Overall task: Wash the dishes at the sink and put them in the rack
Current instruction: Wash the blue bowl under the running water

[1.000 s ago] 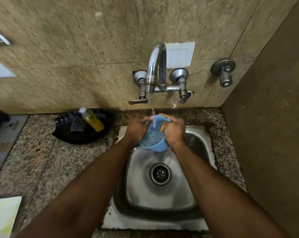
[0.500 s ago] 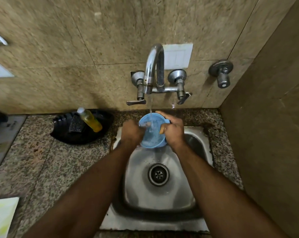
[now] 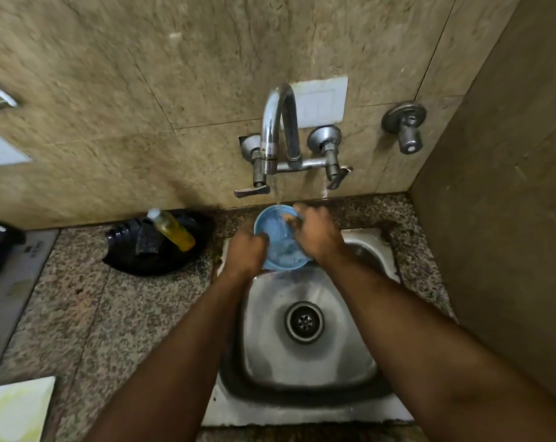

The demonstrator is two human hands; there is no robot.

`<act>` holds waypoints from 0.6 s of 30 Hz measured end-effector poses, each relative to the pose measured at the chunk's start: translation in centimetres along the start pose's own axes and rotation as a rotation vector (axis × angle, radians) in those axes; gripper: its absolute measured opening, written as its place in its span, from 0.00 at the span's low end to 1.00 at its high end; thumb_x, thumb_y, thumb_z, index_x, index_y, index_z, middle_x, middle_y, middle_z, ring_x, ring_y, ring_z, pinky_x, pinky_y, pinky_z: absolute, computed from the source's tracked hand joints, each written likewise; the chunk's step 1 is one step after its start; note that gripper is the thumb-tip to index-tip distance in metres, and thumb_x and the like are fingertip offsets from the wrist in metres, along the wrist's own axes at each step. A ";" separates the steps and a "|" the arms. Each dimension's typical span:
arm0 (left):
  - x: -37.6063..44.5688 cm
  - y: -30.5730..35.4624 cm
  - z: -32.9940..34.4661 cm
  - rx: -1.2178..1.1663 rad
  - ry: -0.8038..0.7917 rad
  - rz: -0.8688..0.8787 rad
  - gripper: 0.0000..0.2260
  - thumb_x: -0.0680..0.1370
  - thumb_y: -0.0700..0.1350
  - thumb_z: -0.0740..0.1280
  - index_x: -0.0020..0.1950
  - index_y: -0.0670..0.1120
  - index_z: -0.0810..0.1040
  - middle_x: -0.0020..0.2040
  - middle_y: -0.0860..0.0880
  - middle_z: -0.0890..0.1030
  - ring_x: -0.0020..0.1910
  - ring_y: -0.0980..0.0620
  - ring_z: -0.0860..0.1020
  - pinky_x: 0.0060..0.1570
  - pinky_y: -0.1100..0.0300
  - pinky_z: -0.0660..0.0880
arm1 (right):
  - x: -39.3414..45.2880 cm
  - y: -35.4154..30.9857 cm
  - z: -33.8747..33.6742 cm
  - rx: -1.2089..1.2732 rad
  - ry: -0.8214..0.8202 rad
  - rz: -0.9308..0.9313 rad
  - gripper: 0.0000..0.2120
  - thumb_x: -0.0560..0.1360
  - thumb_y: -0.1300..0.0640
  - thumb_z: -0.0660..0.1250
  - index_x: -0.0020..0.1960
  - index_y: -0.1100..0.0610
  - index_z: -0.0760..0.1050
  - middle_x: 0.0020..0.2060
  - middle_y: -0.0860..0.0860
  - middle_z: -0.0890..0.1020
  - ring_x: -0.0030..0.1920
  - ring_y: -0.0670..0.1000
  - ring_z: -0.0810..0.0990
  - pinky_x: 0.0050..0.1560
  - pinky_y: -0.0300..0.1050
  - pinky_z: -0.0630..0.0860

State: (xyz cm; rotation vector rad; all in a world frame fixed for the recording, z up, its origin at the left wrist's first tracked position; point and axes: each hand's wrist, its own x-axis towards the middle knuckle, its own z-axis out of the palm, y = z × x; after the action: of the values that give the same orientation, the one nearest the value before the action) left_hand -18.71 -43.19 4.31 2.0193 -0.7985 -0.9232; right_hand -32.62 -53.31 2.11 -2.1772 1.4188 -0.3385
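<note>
We hold a small blue bowl (image 3: 278,239) over the back edge of the sink (image 3: 305,406), directly under the tap (image 3: 278,122), with the water stream falling onto its far rim. The left hand (image 3: 245,252) is closed on the bowl's left wall. The right hand (image 3: 316,234) grasps the right side, its fingers (image 3: 297,215) curled over the rim into the inside.

Handling, as we judge it: the bowl looks like thin plastic, so it should be light and stiff, and unlikely to break if dropped into the basin. It is wet and partly filled, which makes the walls slippery and adds some weight. We should therefore grip across the rim, thumb outside and fingers inside, not pinch the smooth outer wall. Tip the water out before carrying it.

A soap bottle (image 3: 173,229) lies on a black tray (image 3: 162,260) on the counter, near the sink's back left corner. No rack is visible in this view.
</note>
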 end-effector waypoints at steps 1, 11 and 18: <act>-0.3 0.7 -0.4 0.049 0.055 0.020 0.23 0.66 0.48 0.62 0.60 0.50 0.82 0.51 0.45 0.86 0.50 0.42 0.84 0.52 0.44 0.82 | 0.0 -0.4 -0.2 0.028 -0.026 -0.029 0.09 0.80 0.49 0.64 0.55 0.53 0.77 0.47 0.60 0.84 0.47 0.64 0.83 0.49 0.54 0.81; -0.6 0.7 -2.8 0.164 0.128 -0.110 0.23 0.66 0.49 0.60 0.55 0.42 0.82 0.48 0.39 0.84 0.45 0.36 0.84 0.44 0.37 0.84 | -1.2 -1.9 1.3 0.168 -0.099 0.048 0.13 0.83 0.49 0.63 0.50 0.56 0.82 0.41 0.59 0.85 0.40 0.62 0.83 0.41 0.52 0.80; -1.4 1.3 -3.0 0.364 0.068 -0.095 0.16 0.74 0.43 0.63 0.57 0.40 0.83 0.54 0.38 0.84 0.52 0.37 0.83 0.49 0.45 0.82 | -2.4 -2.4 1.5 0.316 -0.138 0.160 0.26 0.80 0.35 0.64 0.37 0.55 0.80 0.29 0.52 0.80 0.31 0.54 0.80 0.33 0.48 0.76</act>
State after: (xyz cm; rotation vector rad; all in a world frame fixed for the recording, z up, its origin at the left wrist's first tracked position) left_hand -17.31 -41.65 7.26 2.4077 -0.8892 -0.8003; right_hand -31.01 -49.97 2.31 -1.7881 1.3507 -0.3229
